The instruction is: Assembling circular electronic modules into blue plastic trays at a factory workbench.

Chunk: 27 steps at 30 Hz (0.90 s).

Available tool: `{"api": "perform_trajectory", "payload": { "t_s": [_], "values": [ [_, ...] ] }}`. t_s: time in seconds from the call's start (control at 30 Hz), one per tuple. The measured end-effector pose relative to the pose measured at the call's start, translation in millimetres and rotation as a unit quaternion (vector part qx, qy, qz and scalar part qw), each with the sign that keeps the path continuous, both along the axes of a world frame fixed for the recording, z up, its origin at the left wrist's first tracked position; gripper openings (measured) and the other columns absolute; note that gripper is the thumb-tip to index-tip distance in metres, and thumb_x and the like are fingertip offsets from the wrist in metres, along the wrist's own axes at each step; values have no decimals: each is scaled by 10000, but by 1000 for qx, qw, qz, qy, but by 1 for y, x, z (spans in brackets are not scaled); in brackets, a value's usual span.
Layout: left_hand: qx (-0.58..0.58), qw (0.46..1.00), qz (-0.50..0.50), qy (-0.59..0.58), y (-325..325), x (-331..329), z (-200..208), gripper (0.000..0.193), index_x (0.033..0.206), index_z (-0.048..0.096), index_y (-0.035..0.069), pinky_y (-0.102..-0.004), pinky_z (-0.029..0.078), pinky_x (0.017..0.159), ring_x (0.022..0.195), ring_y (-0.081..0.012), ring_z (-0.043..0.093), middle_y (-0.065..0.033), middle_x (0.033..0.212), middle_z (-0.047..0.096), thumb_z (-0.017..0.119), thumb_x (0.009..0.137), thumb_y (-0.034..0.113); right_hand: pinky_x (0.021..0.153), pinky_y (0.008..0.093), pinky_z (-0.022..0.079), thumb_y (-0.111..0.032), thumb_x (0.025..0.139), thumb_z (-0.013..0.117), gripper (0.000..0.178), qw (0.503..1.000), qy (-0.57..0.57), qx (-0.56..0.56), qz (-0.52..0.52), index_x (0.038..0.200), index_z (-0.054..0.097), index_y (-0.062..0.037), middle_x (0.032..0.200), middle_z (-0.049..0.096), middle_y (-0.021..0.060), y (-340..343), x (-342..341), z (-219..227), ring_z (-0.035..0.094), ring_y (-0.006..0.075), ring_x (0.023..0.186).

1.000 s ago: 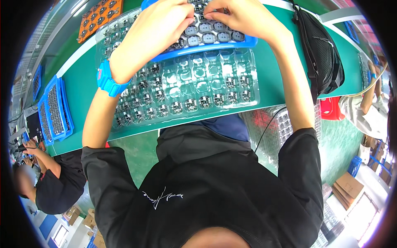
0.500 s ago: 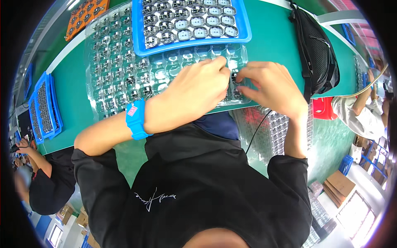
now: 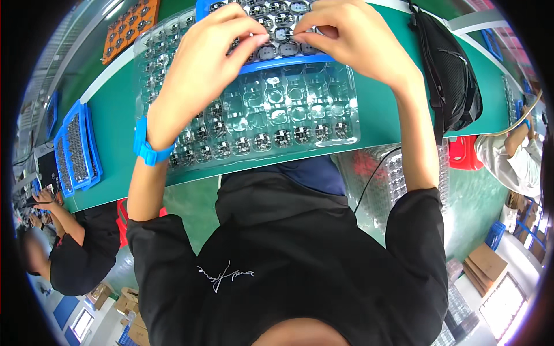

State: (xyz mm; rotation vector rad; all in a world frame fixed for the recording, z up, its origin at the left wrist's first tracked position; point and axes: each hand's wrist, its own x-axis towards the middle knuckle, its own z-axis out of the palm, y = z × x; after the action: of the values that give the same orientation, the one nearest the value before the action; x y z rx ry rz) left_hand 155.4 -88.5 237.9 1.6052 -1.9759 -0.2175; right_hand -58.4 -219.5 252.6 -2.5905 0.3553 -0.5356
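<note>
A blue tray (image 3: 288,61) holds rows of small round dark-rimmed electronic parts, some with pale faces. Both hands are over it. My left hand (image 3: 210,55), with a blue wristband (image 3: 151,145) at the wrist, has its thumb and index fingertip pinched together above the parts. Facing it from the right, my right hand (image 3: 352,40) pinches close to a pale-faced part (image 3: 283,34). Whatever the fingertips hold is too small to make out. Under and in front of the blue tray lies a clear plastic blister tray (image 3: 271,109), with dark parts (image 3: 283,137) in its nearest row and bare pockets behind them.
A black bag (image 3: 447,75) lies on the green table (image 3: 386,109) at the right. Blue trays of parts (image 3: 78,153) are stacked at the left, an orange tray (image 3: 130,32) at the far left. A cable (image 3: 375,173) hangs below the table edge. Other people sit at both sides.
Both hands have moved away from me, from the blister tray's near right corner to the blue tray. The left hand also went left, uncovering the blister tray's nearest row of parts.
</note>
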Motion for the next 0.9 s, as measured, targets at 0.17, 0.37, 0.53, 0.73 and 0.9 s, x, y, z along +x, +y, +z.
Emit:
{"api": "perform_trajectory", "payload": {
  "t_s": [0.17, 0.37, 0.53, 0.73, 0.9],
  "values": [
    [6, 1000, 6, -21, -5, 15, -13, 134, 1050, 742, 17, -344, 506, 714, 839, -232, 649, -77, 948, 651, 703, 960, 109, 762, 469, 524, -134, 871, 727, 142, 1000, 1, -8, -16, 900, 765, -1, 867, 728, 175, -3, 18, 0, 686, 389, 855],
    [-29, 998, -24, -42, -8, 14, -14, 133, 1040, 735, 13, -377, 508, 755, 855, -286, 651, -99, 938, 638, 700, 951, 105, 765, 470, 524, -127, 855, 733, 132, 999, 22, -30, -12, 901, 771, -9, 879, 725, 176, -4, 23, 2, 687, 385, 875],
    [-24, 998, -25, -50, -11, 13, -14, 131, 1032, 725, 3, -387, 506, 772, 861, -308, 646, -112, 942, 633, 696, 947, 98, 771, 466, 527, -120, 843, 731, 119, 999, 24, -36, -11, 894, 780, -25, 867, 729, 171, -7, 25, 2, 696, 375, 874],
    [-4, 998, -18, -56, -10, 6, -6, 124, 993, 709, -10, -413, 501, 805, 904, -337, 631, -136, 943, 622, 686, 939, 100, 786, 464, 533, -107, 832, 723, 118, 998, 36, -57, -13, 895, 784, -29, 878, 739, 167, -6, 25, 4, 703, 374, 887],
    [2, 998, -23, -62, -10, 0, -1, 120, 961, 706, -21, -450, 492, 820, 927, -365, 608, -159, 936, 607, 674, 922, 87, 786, 469, 534, -105, 834, 713, 122, 998, 43, -40, -8, 895, 783, -24, 871, 737, 173, -9, 27, -4, 701, 384, 887]
  ]
}}
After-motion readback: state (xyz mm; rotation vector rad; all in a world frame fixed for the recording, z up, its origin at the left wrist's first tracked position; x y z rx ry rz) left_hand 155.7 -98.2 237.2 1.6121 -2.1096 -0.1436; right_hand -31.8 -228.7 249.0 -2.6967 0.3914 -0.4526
